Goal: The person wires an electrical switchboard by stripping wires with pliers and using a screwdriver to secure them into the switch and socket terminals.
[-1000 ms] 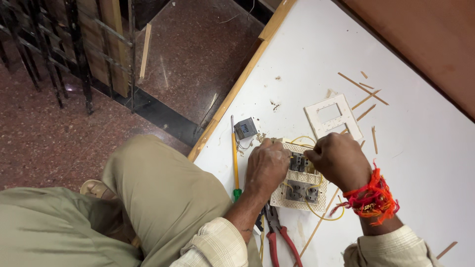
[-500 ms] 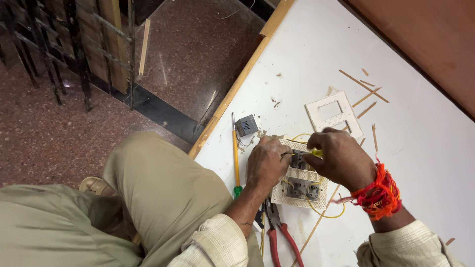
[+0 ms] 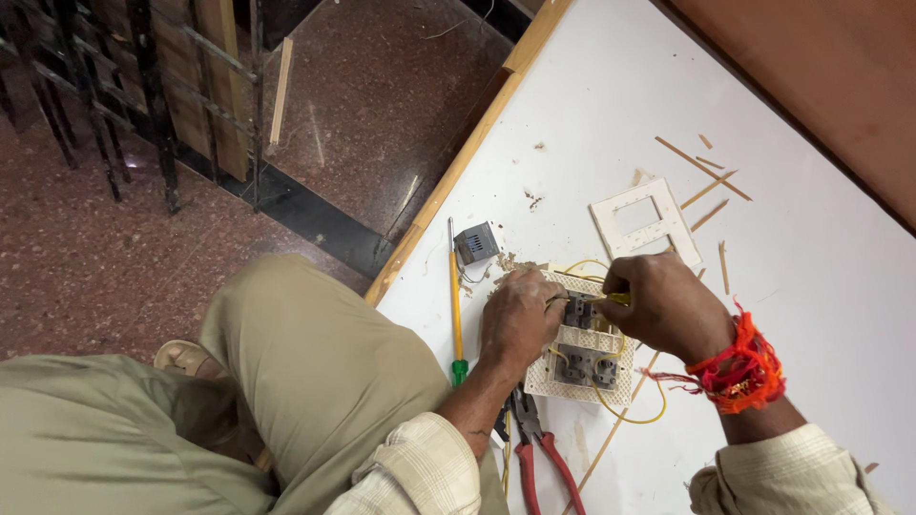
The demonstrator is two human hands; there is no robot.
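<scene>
Left of the white board's wooden edge (image 3: 448, 186): bent knee in olive trousers (image 3: 315, 372), stone floor beyond. Just inside that edge, lying along it, a slim screwdriver (image 3: 455, 296) with yellow shaft and green handle; near its tip a small grey module (image 3: 476, 242) with thin wires. Toward the near edge, red-handled pliers (image 3: 534, 448), lying untouched. Next, left hand (image 3: 520, 319), fingers curled and pressing down on the left side of the cream switch plate (image 3: 584, 367), pinning it flat to the board. Plate itself: perforated plastic, probably light and stiff yet brittle; best held by the rim, away from the grey inserts. Yellow wire (image 3: 634, 412) looping out beneath, springy, likely to tug the plate if let loose. Right hand (image 3: 663, 305), red thread at the wrist, fingertips pinched on a short yellow wire end over the upper insert. Farther right, toward the far edge, an empty cover frame (image 3: 644, 224) and scattered wood splinters (image 3: 701, 172). No containers in sight.
</scene>
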